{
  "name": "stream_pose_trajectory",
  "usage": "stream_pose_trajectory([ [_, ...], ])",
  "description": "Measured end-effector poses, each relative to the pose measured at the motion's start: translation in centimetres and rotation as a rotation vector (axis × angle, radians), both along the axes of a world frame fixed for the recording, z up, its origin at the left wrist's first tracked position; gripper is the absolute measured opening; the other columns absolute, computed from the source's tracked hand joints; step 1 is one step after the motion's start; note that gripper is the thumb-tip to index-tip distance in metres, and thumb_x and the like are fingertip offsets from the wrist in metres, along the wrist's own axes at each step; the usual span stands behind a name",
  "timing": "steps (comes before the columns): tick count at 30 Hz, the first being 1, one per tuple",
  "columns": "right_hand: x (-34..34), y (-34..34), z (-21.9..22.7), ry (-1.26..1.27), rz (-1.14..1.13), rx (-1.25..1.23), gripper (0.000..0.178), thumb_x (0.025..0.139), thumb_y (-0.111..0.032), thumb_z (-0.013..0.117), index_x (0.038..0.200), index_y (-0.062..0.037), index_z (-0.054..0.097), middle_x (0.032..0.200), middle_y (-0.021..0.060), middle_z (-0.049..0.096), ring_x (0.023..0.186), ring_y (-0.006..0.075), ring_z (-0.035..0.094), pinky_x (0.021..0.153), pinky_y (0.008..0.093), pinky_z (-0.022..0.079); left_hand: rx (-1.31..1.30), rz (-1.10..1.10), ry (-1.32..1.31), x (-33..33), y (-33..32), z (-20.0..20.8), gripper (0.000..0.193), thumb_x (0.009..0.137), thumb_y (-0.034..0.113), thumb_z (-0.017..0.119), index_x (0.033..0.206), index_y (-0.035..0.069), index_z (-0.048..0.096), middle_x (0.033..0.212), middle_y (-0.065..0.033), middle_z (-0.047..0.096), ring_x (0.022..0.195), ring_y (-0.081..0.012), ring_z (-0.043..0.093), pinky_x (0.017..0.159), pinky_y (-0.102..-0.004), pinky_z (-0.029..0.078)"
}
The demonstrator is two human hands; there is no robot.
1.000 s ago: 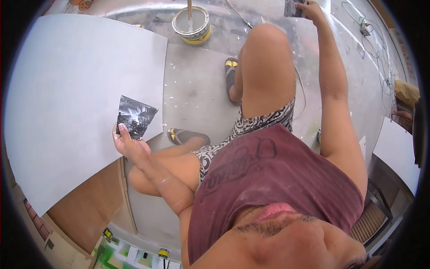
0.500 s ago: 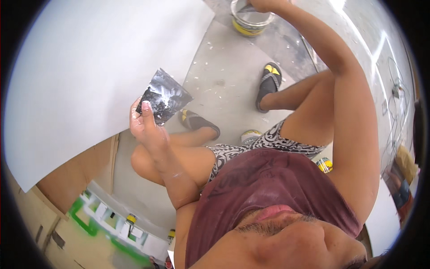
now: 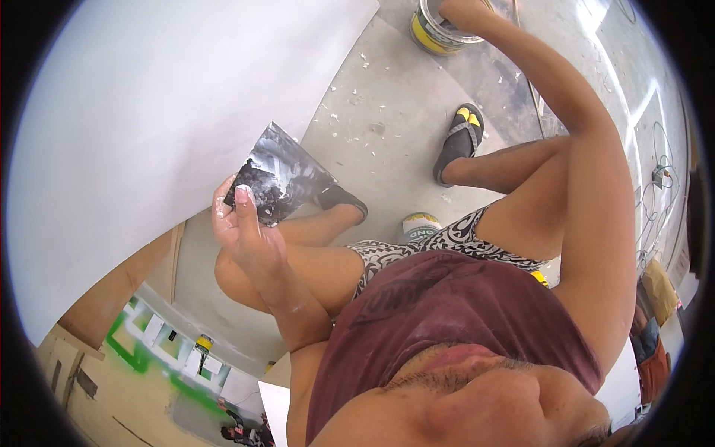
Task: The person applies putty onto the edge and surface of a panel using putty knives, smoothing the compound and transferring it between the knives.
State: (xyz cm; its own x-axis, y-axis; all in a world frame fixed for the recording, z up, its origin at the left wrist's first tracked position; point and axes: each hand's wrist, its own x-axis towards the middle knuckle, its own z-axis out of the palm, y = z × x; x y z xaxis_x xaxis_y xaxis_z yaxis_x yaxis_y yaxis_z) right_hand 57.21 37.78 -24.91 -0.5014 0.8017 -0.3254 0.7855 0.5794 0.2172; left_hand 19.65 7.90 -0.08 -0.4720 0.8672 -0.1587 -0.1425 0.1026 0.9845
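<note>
1. Two bare hands noted. Left hand point(image 3: 251, 232), toward 10 o'clock: thumb and fingers clamped on a black, four-sided flat plate point(image 3: 281, 177) smeared white.
2. Right hand point(image 3: 465, 15), at 1 o'clock: fingers bent down at the mouth of a round, yellow-banded bucket point(image 3: 433, 37); a dark, thin piece point(image 3: 447, 25) shows beneath. Whether the fingers are clamped on it, cannot tell.
3. Large, flat white panel point(image 3: 164, 97), 9 to 11 o'clock, behind the plate; contact unconfirmed.
4. Step in hand, as judged: work inside the bucket. Next move calls for clearing the rim cleanly, left plate steady.
</note>
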Motion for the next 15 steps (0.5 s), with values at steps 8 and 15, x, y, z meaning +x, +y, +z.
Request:
stream_pose_trajectory([
  [8, -0.1, 0.9, -3.8, 0.031, 0.089, -0.018, 0.013, 0.076, -0.015, 0.061, 0.077, -0.0105, 0.073, 0.081, 0.0138, 0.07, 0.073, 0.0296, 0.069, 0.062, 0.0445, 0.054, -0.051, 0.025, 0.015, 0.2, 0.0, 0.2, 0.029, 0.094, 0.011, 0.057, 0.115, -0.009, 0.051, 0.1, -0.0158, 0.062, 0.091, -0.0201, 0.062, 0.083, -0.0339, 0.051],
  [15, 0.2, 0.6, -1.9, 0.058, 0.173, 0.034, 0.014, 0.078, -0.016, 0.059, 0.076, -0.0118, 0.073, 0.078, 0.0131, 0.07, 0.071, 0.0295, 0.069, 0.061, 0.0435, 0.055, -0.05, 0.06, 0.026, 0.0, -0.1, -0.3, 0.028, 0.094, 0.011, 0.057, 0.113, -0.009, 0.052, 0.1, -0.0168, 0.063, 0.091, -0.0215, 0.062, 0.083, -0.0343, 0.052],
])
